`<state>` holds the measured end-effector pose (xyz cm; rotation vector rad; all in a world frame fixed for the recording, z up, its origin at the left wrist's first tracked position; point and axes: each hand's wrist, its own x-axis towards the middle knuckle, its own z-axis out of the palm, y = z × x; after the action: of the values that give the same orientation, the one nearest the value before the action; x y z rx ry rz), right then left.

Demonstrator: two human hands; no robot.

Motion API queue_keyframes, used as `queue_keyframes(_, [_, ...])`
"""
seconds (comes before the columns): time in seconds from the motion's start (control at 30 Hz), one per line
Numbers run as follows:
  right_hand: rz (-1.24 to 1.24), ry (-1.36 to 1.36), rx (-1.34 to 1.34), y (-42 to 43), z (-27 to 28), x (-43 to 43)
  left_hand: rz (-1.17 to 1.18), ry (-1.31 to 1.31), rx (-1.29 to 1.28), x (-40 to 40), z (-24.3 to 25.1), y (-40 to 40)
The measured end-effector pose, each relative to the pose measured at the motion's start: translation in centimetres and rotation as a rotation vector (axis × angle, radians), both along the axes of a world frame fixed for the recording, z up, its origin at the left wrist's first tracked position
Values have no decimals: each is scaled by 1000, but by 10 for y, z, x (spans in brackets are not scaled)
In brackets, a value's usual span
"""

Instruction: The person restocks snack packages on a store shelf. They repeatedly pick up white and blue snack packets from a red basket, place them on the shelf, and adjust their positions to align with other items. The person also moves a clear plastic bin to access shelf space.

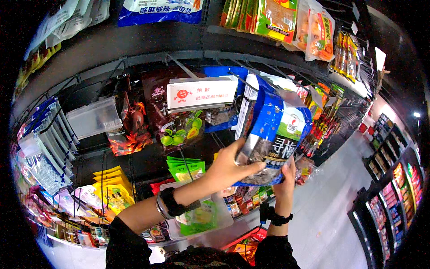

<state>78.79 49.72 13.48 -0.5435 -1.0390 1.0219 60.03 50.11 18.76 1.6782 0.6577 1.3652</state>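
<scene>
A blue snack bag (265,124) with a clear window and dark pieces inside is tilted between my two hands, in front of the hanging rack. My left hand (231,164) grips its lower left side, the thumb lying across the front. My right hand (285,176) holds the lower right corner. Part of the bag's lower edge is hidden by my fingers. Just behind it, more blue and white bags (247,107) hang from a hook. A white sign (202,94) with a red cartoon figure and writing hangs left of the bag.
Hanging packets include a dark brown one (161,114) and yellow ones (116,193). Metal hooks stick out toward me. Below my left forearm is a translucent plastic bin (223,223) with green packets. A red basket (242,237) sits low in front. Shelves (386,208) line the aisle's right side.
</scene>
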Motion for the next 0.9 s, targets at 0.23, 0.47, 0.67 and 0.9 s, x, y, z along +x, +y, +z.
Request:
queue_keyframes(0.23, [-67, 21, -70, -24, -49, 3, -18, 144, -83, 1, -22, -36])
queue_keyframes(0.47, [-20, -64, -247, -62, -122, -9, 58, 221, -219, -30, -78, -66])
queue_keyframes(0.67, [-9, -198, -385, -85, -103, -45, 34, 81, -609, -70, -75, -110])
queue_keyframes(0.9, [-19, -439, -330, -96, -145, -94, 293, -87, -333, -133, -108, -157])
